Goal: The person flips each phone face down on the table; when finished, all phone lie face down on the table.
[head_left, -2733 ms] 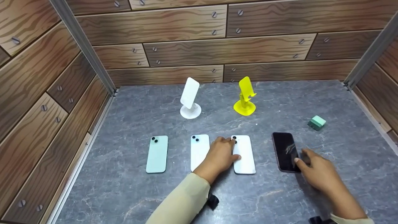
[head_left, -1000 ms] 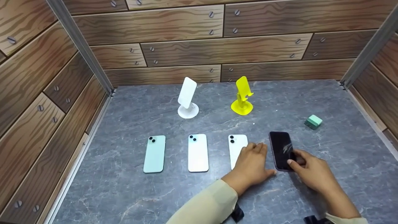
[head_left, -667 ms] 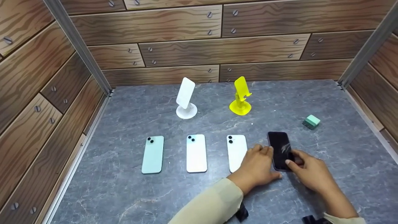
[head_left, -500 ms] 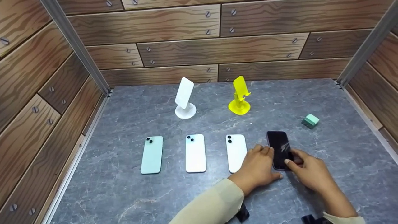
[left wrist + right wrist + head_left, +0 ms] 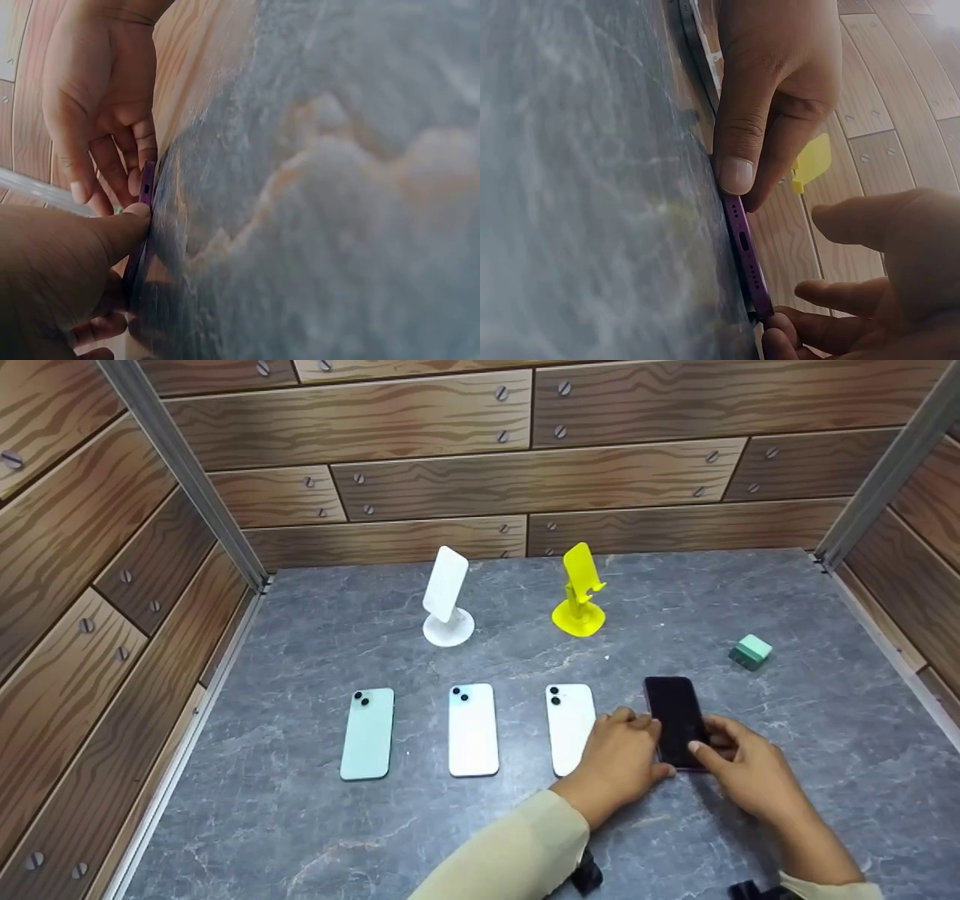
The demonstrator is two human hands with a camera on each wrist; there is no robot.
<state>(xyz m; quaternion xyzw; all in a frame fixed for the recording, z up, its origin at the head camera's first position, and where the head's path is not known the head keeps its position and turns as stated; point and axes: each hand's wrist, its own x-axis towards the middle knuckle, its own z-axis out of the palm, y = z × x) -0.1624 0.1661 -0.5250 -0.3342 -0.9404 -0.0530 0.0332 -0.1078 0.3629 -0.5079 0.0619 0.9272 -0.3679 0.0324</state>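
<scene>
A smartphone [image 5: 673, 712] lies dark screen up, between both hands. Its purple bottom edge [image 5: 744, 241] shows in the right wrist view. My left hand [image 5: 616, 754] holds its lower left side, thumb at the bottom corner, partly covering a white phone [image 5: 570, 724]. My right hand [image 5: 750, 769] holds the lower right side with curled fingertips; in the right wrist view its thumb [image 5: 855, 221] stands off the phone. Further left, camera side up, lie another white phone [image 5: 473, 735] and a mint-green phone [image 5: 367, 739].
At the back stand a white phone stand [image 5: 447, 592] and a yellow phone stand [image 5: 580, 592]. A small green block [image 5: 751, 651] sits at the right. Wood-patterned walls [image 5: 435, 420] border the grey marbled table [image 5: 300, 840].
My left hand has moved right, from the white phones to the dark phone's left side. My right fingers have closed in on its right edge. The pale reflection on its screen has gone.
</scene>
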